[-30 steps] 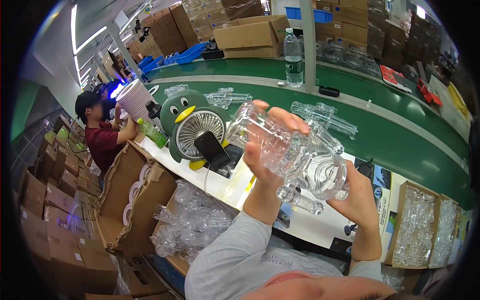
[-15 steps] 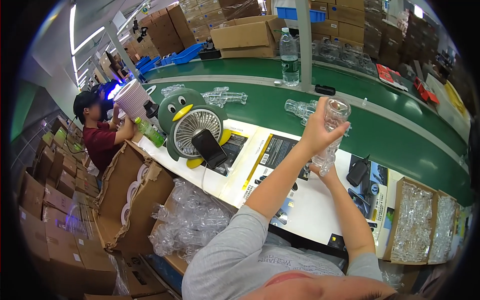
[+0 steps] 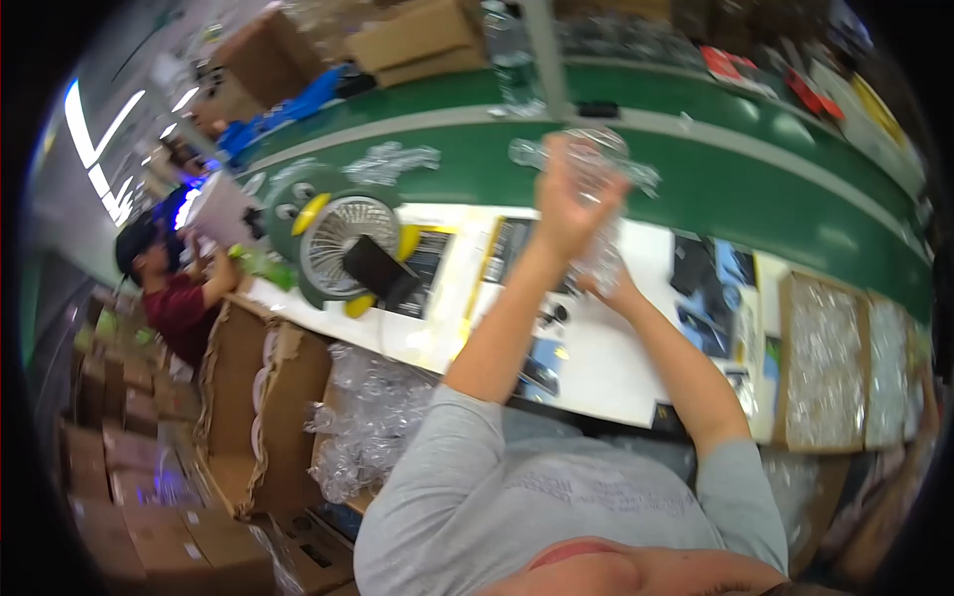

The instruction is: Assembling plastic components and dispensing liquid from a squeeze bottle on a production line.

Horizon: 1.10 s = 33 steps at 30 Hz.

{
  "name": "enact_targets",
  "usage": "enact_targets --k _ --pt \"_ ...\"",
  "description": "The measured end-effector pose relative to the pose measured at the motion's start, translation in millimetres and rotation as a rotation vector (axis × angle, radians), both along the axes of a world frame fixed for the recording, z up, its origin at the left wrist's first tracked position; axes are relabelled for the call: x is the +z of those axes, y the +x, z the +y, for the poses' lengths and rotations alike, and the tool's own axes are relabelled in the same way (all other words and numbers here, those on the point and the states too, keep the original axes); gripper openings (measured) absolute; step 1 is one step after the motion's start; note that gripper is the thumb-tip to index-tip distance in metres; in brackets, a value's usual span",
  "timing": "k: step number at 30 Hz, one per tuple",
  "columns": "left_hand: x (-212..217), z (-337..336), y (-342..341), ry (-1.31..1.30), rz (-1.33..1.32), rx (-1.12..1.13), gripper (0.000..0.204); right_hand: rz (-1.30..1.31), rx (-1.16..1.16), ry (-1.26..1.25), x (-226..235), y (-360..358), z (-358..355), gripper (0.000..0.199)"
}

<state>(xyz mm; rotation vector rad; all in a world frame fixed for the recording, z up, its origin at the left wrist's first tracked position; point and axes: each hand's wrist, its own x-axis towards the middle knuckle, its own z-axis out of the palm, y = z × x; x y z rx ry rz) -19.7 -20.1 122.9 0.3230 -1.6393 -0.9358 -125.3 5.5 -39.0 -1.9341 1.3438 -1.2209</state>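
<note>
Left hand (image 3: 568, 204) | raised higher than before | right hand (image 3: 608, 281) | clear plastic piece (image 3: 596, 260)

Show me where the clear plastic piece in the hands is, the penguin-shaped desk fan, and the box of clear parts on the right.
clear plastic piece (image 3: 603, 260), head view, lower part between the hands
penguin-shaped fan (image 3: 336, 241), head view, round grille
box of clear parts (image 3: 823, 360), head view, clear contents inside

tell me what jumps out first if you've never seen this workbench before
Right in the middle, the person's left hand and right hand are raised over the white bench, holding a clear plastic piece that is blurred by motion. To the left stands a green penguin-shaped fan, and behind it runs the green conveyor belt. At the right, open cartons hold more clear plastic parts.
</note>
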Motion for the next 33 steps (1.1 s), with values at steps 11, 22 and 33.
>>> enact_targets --k 11,22,33 --pt "32 -7 17 0.052 0.049 -0.08 0.067 -0.451 0.193 0.192 71 -10 22 0.076" --pt "43 -3 38 0.043 0.117 -0.093 0.057 -0.989 0.47 0.427 155 4 73 0.054" --pt "-18 -7 37 0.209 0.122 -0.031 0.039 -1.256 0.346 0.497 141 -6 73 0.051"
